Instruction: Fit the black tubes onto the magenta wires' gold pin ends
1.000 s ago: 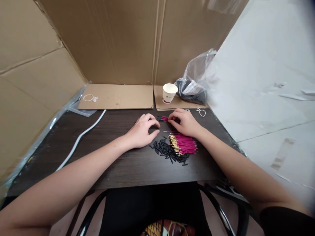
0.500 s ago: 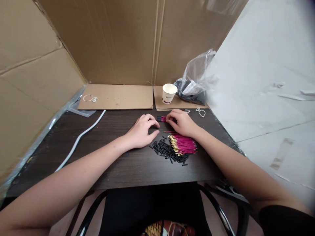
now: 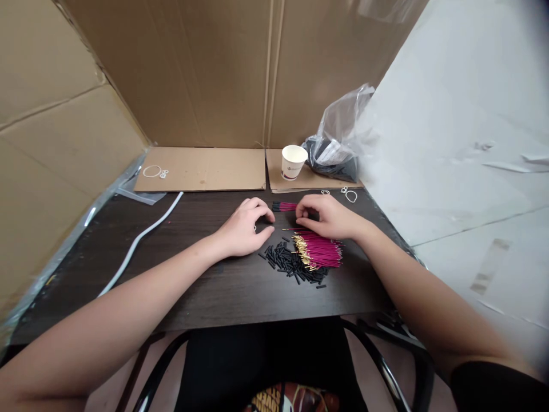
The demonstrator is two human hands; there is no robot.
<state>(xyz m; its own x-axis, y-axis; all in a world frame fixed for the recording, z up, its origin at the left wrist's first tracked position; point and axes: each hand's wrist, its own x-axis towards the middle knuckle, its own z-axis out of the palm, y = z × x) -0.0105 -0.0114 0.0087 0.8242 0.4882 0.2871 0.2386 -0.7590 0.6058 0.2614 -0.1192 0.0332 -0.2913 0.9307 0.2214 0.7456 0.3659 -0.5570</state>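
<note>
My left hand (image 3: 249, 228) rests on the dark table, its thumb and forefinger curved with a gap between them. A tiny pale spot shows inside its curl; I cannot make out what it is. To the right, my right hand (image 3: 323, 216) hovers at the top of a pile of magenta wires with gold pin ends (image 3: 319, 250). Its fingers are bent, thumb and fingertips slightly apart, and nothing shows between them. Short black tubes (image 3: 285, 260) lie heaped left of and below the wires. Behind the hands is a small row of magenta wires with black ends (image 3: 283, 206), partly hidden by my right hand.
A paper cup (image 3: 294, 163) and a clear plastic bag of black pieces (image 3: 334, 160) stand on cardboard at the back. Pale rubber bands (image 3: 350, 196) lie near them. A grey-white tube (image 3: 137, 240) runs along the left. Cardboard walls (image 3: 206, 74) enclose the table.
My right hand has drawn back to the right from the row of black-ended wires, uncovering more of it. My left hand has barely moved.
</note>
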